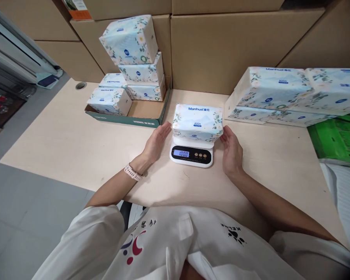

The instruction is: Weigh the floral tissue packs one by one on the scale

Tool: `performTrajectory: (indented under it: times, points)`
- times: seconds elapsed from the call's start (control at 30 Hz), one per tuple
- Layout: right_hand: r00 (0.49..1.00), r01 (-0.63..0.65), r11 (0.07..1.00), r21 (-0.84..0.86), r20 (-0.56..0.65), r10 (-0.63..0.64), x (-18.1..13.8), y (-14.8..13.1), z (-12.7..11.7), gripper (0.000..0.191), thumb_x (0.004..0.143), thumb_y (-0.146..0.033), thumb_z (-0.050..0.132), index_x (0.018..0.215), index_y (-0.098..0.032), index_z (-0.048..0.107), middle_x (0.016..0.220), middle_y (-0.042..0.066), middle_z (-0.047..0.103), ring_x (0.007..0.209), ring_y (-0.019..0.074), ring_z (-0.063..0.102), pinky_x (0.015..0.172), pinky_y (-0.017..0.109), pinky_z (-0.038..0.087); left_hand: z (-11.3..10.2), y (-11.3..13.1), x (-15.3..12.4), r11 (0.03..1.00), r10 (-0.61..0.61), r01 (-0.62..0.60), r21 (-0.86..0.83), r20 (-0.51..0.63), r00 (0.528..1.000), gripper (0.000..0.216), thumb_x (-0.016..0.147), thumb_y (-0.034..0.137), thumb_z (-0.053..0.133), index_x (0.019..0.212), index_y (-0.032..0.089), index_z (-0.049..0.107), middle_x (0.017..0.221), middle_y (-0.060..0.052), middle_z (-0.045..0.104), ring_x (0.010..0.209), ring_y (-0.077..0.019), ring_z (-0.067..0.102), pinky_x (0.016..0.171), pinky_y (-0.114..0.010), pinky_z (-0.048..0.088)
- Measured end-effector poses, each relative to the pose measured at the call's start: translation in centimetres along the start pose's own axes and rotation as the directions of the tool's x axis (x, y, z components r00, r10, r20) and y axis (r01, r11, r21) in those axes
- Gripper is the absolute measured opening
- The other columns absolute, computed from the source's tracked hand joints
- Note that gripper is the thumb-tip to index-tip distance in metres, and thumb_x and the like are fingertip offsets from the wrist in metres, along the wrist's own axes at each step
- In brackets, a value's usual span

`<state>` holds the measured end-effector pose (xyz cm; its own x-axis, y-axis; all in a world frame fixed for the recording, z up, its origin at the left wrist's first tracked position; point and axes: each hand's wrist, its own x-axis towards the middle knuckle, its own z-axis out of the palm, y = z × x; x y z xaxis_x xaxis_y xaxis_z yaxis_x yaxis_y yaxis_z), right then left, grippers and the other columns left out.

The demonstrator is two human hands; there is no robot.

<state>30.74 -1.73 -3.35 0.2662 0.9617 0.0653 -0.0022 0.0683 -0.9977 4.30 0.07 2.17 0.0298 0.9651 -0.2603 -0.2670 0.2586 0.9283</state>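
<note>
A pack of tissues (197, 121), white and pale blue with a floral print, rests on a small white kitchen scale (176, 160). The scale's lit display (181, 153) seems to read 100.0. Beside the pack's left end is my left hand (157, 142), fingers stretched out and the tips close to the wrapper. On the other side, my right hand (232, 151) has its fingers extended along the pack's right end; whether they touch it is hard to tell. Neither hand is wrapped round anything.
Several tissue packs (131, 41) are stacked in and above a shallow green-edged cardboard tray (146, 112) at back left. More packs (280, 87) stand two layers high at right, near a green package (338, 138). Large cardboard boxes (227, 50) line the table's (61, 136) back.
</note>
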Motion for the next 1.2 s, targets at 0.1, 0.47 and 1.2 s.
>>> performTrajectory:
  times: [0.1, 0.47, 1.2]
  points:
    - [1.000, -0.005, 1.000, 0.020, -0.001, 0.005, -0.18, 0.13, -0.06, 0.068, 0.102, -0.073, 0.051, 0.152, -0.028, 0.064, 0.162, 0.008, 0.062, 0.156, 0.0275, 0.054, 0.136, 0.054, 0.037, 0.15, 0.05, -0.03, 0.996, -0.015, 0.012, -0.092, -0.040, 0.999, 0.062, 0.109, 0.042, 0.039, 0.158, 0.008, 0.055, 0.170, -0.014, 0.050, 0.161, -0.0237, 0.047, 0.139, -0.037, 0.029]
    - [1.000, 0.010, 0.999, 0.031, -0.011, -0.010, 0.01, -0.05, 0.20, 0.070, 0.093, -0.078, 0.063, 0.143, -0.030, 0.069, 0.155, 0.008, 0.068, 0.146, 0.0291, 0.063, 0.134, 0.057, 0.041, -0.06, -0.19, 0.28, 0.991, -0.018, 0.011, -0.134, -0.051, 0.999, 0.051, 0.110, 0.040, 0.039, 0.137, 0.012, 0.071, 0.158, -0.013, 0.064, 0.156, -0.0243, 0.054, 0.137, -0.038, 0.033]
    - [0.998, 0.059, 0.998, 0.008, -0.002, -0.059, -0.11, 0.07, -0.12, 0.062, 0.101, -0.074, 0.050, 0.138, -0.029, 0.072, 0.146, 0.005, 0.074, 0.140, 0.0256, 0.066, 0.131, 0.054, 0.043, -0.76, -0.60, 0.73, 0.995, 0.016, -0.018, -0.095, -0.015, 1.000, 0.048, 0.108, 0.044, 0.042, 0.129, 0.014, 0.074, 0.153, -0.012, 0.069, 0.151, -0.0261, 0.059, 0.138, -0.042, 0.033]
